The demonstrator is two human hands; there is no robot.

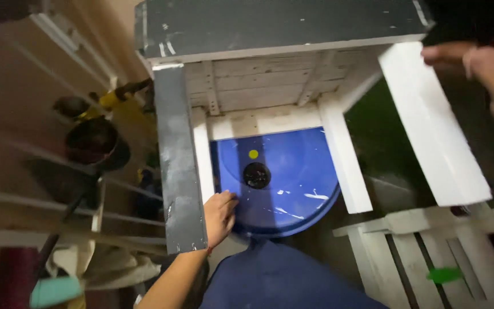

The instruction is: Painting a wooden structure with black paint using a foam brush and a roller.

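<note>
The left hand [219, 216] reaches down with fingers spread and loosely curled, its fingertips resting on the near left rim of a blue plastic drum [293, 189]; it is not clamped around anything. The drum stands upright under a white wooden frame [264, 120], seen from above through the frame's legs, and its flat top carries a round black bung cap [257, 175], a small yellow dot [253, 154] just above the cap and several white paint smears. A dark grey painted plank [177, 166] runs down the frame's left side, just beside the left hand's wrist, and a matching dark grey top board [281, 26] lies across the upper edge. The right hand [490, 71] is at the upper right, blurred, with its fingers extended toward the top of a white slanted leg [433, 123]; whether it touches or grips the leg cannot be told. The two hands are well apart, on opposite sides of the frame. At the lower right sits a white slatted pallet-like piece [430, 252] with a small green object [444, 274] on it. To the left, a white rack [47, 200] holds dark round items and a yellow tool [112, 100]. Blue cloth [281, 280] shows at the bottom centre.
</note>
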